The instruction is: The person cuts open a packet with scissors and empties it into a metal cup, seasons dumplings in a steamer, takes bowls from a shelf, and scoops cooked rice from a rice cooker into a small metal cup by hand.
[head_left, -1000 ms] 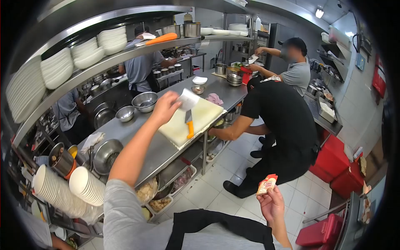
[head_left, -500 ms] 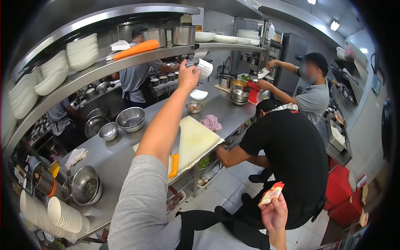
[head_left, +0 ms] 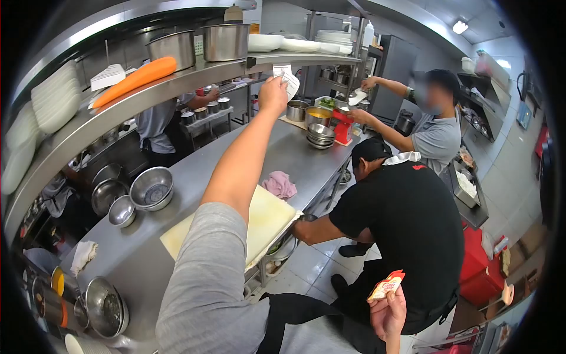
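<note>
My left hand point(head_left: 274, 94) is raised at the far end of the upper steel shelf, its fingers closed on a white printed paper slip point(head_left: 287, 79). My left arm crosses over the cutting board point(head_left: 265, 221) and hides part of it. Low on the right, my right hand point(head_left: 389, 312) pinches a small red and cream packet point(head_left: 386, 285), held up in front of a crouching co-worker in black. Beyond the board lies a pink cloth point(head_left: 279, 185) on the steel counter point(head_left: 203, 162).
The shelf point(head_left: 141, 85) carries pots, bowls and a large carrot point(head_left: 137, 80). Metal bowls point(head_left: 151, 187) stand on the counter's left. A co-worker point(head_left: 407, 236) crouches at the counter's right edge; another point(head_left: 436, 133) stands by a red scale point(head_left: 342, 127).
My view has shifted along the counter. My left hand has moved from above the cutting board up to the shelf edge with the slip. The right hand keeps the packet.
</note>
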Motion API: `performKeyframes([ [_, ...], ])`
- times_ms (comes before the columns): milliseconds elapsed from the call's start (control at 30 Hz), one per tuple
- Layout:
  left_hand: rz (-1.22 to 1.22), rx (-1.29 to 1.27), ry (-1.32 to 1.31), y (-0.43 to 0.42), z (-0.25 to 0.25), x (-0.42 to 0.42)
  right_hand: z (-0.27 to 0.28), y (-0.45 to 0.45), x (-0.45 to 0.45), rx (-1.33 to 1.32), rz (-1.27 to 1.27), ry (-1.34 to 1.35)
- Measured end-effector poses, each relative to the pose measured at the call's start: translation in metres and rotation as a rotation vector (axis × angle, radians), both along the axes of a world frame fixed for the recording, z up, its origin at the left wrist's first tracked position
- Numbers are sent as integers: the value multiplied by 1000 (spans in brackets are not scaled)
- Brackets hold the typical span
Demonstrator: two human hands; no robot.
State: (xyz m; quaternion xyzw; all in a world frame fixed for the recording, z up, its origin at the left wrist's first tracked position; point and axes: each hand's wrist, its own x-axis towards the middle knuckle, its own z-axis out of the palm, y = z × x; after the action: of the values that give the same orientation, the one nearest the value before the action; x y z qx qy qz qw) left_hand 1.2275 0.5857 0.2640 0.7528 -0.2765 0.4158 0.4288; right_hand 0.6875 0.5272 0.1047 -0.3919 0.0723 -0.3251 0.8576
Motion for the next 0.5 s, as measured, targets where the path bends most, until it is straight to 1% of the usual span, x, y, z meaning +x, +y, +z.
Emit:
performKeyframes([
  [100, -7, -93, -26, -20, 13, 9, -2, 1, 8, 16, -40, 18],
  [133, -5, -83, 6, -21, 17, 10, -3, 2, 9, 14, -42, 11],
  [233, 14, -171, -12, -21, 8, 16, -9, 1, 12, 8, -38, 14],
  [267, 112, -158, 65, -15, 5, 1, -11, -1, 12, 6, -40, 18],
  [367, 279, -300, -35, -3, -23, -10, -8, 1, 13, -3, -40, 14],
  [433, 157, -348, -142, 14, -38, -11, -9, 4, 11, -14, -37, 13],
  [500, 5, -358, -262, 31, -39, -13, -9, 3, 10, -38, -36, 5],
])
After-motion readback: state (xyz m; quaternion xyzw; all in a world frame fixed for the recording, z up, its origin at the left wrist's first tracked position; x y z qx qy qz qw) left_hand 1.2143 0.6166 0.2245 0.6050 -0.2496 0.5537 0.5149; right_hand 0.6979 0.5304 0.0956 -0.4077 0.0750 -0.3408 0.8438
